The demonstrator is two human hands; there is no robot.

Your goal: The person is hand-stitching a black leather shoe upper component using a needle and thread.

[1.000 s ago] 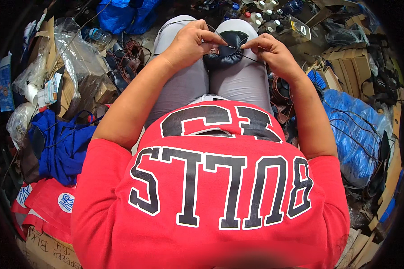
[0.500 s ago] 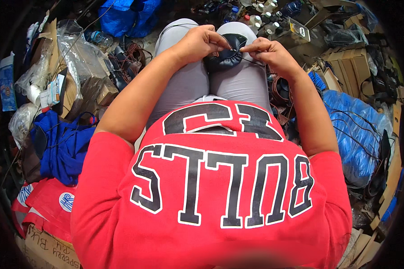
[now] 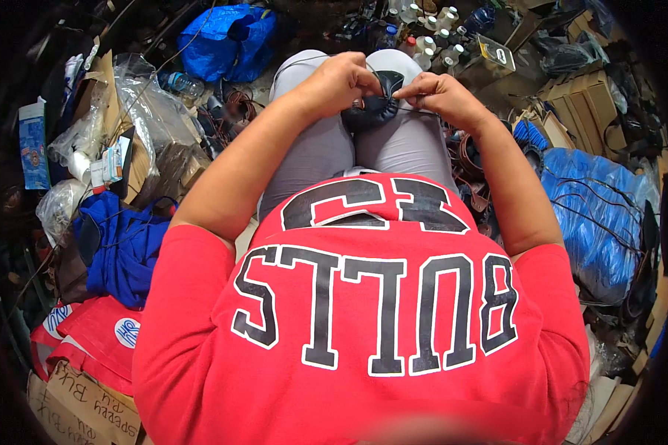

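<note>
A black leather shoe upper (image 3: 371, 117) with a puckered seam rests between my knees, over the grey trousers (image 3: 315, 148). My left hand (image 3: 341, 83) is closed at its left side, fingers pinched at the edge of the upper; what lies between the fingertips is too small to make out. From the right, my right hand (image 3: 439, 95) pinches at the other side of the upper, thumb and forefinger together beside its seam. A thin dark cord runs from the work across my right thigh, and another crosses over my left knee.
Left of me lie clear plastic wrap (image 3: 142, 96), blue cloth (image 3: 119, 241) and red packets (image 3: 89, 334). Ahead are a blue bag (image 3: 226, 44) and several small bottles (image 3: 430, 44). On my right are a blue plastic-wrapped bundle (image 3: 590, 215) and cardboard (image 3: 583, 104).
The whole view has shifted a little right and down. My left fingers have come closer to the upper, and both hands stay pinched at its seam.
</note>
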